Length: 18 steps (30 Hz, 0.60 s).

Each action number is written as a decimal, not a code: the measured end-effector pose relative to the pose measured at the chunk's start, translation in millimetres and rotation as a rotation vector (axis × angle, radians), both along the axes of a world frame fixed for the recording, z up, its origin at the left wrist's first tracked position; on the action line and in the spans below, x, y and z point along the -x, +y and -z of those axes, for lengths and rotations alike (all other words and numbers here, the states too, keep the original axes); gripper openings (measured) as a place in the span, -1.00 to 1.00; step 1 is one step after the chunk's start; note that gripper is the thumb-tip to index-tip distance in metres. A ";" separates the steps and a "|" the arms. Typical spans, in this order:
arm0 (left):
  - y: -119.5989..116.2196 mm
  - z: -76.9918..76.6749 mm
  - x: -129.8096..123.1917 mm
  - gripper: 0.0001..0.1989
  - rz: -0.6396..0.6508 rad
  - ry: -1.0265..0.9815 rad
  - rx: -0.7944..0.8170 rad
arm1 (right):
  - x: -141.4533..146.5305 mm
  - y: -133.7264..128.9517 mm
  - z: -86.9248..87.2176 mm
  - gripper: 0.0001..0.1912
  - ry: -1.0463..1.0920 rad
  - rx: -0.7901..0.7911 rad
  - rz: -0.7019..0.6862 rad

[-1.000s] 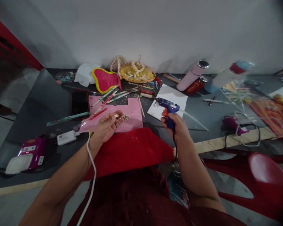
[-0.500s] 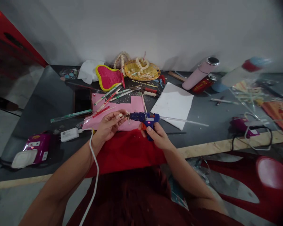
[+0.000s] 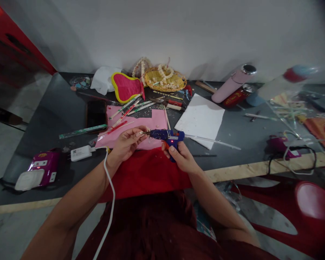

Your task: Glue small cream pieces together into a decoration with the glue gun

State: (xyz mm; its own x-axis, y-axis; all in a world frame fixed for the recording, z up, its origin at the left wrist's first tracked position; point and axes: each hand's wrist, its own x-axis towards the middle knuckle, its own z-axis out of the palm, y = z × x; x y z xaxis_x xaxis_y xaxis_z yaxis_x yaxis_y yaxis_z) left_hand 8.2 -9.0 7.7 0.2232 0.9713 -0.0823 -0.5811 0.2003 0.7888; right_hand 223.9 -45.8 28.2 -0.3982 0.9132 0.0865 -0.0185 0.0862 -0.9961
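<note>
My right hand (image 3: 182, 156) is wrapped round the handle of a blue glue gun (image 3: 176, 136), its fingers by the orange trigger. A clear glue stick (image 3: 212, 141) sticks out of the gun's back to the right. The nozzle points left and meets a small pale piece (image 3: 143, 133) pinched in my left hand (image 3: 127, 142). The piece's exact shape is too small to tell. Beneath the hands lie pink sheet (image 3: 146, 143) and red cloth (image 3: 151, 169).
Behind are a yellow basket (image 3: 165, 87) of pale beads, a pink and yellow shape (image 3: 126, 87) and wrapped sticks. White paper (image 3: 202, 117), a pink flask (image 3: 234, 83) and a red can (image 3: 238, 96) stand to the right. At left are a phone (image 3: 96, 114), charger (image 3: 80, 153) and purple socket block (image 3: 44, 164).
The camera view has shifted slightly. My left fingers and the pale piece have turned a little at the nozzle; both hands keep their hold.
</note>
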 end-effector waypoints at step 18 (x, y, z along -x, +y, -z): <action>0.2 -1.0 -1.1 -0.94 -0.021 0.016 -0.010 | -2.2 -1.3 1.1 -0.73 -0.102 -0.039 0.014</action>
State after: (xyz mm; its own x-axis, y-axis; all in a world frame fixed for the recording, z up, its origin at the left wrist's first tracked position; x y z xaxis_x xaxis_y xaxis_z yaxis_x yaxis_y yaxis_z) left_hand 9.3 -8.8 8.7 0.2013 0.9766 -0.0758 -0.5722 0.1801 0.8001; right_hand 226.1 -47.0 27.1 -0.3936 0.9157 0.0813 0.0845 0.1241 -0.9887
